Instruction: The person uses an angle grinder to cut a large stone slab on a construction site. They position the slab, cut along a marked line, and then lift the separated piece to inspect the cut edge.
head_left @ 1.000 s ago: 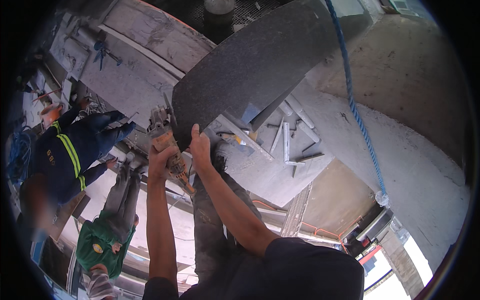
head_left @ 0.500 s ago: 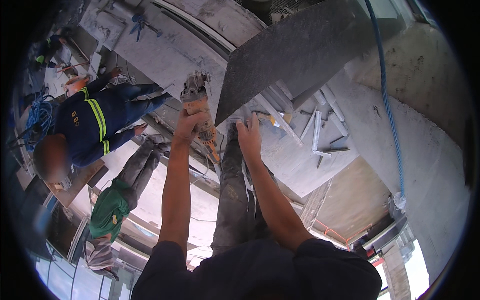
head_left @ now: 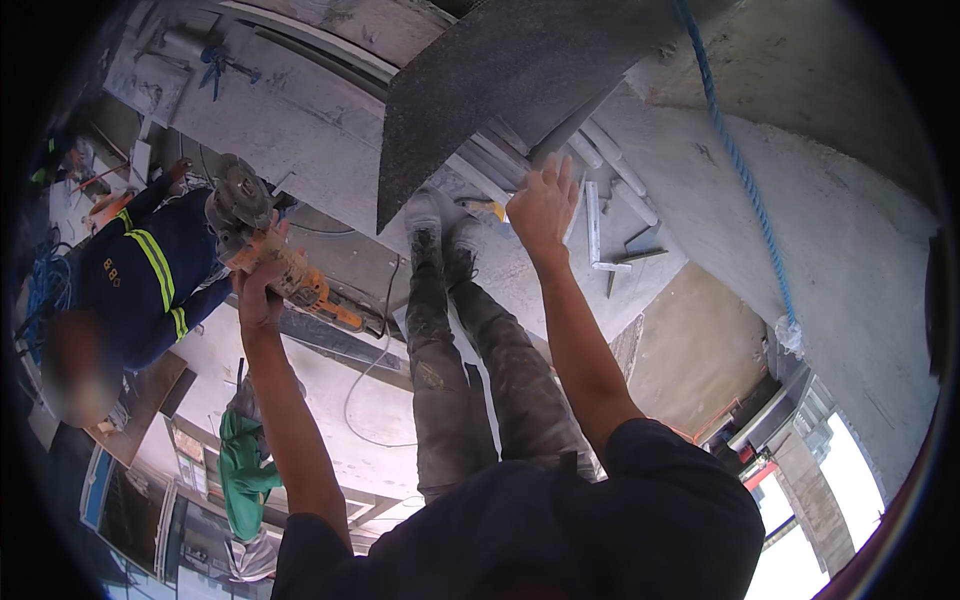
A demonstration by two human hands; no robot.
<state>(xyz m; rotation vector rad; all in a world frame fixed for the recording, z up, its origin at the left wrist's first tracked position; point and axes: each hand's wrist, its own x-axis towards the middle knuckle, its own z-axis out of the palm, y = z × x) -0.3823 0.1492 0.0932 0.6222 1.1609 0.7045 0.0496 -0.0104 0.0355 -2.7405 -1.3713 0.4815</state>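
- Swung out left since half a second ago: the angle grinder (head_left: 292, 272) is now clear of the pointed corner of the dark slab (head_left: 480, 85), and my right hand (head_left: 541, 212) has shifted farther right along the edge.
- Far left, a co-worker (head_left: 135, 275) in navy, bright yellow bands.
- Next, my left hand (head_left: 262, 292), fingers wrapped round the grinder: dusty orange body, grimy metal head, round grey disc (head_left: 242, 192). Long axis slants from disc, upper left, to tail, lower right; a thin cable (head_left: 347, 402) loops below.
- Middle: slab ahead, flat, finely speckled, sharp tip towards me. Grinder's left of that tip, well apart; right hand's the nearer one.
- That right hand: blurred, fingers loosely spread, apparently holding nothing; touching the slab? Can't tell.
- Past it, a pale L-shaped bar (head_left: 593, 228), smooth chalky cylinders (head_left: 616, 172).
- Far right, twisted blue rope (head_left: 738, 160), hanging.
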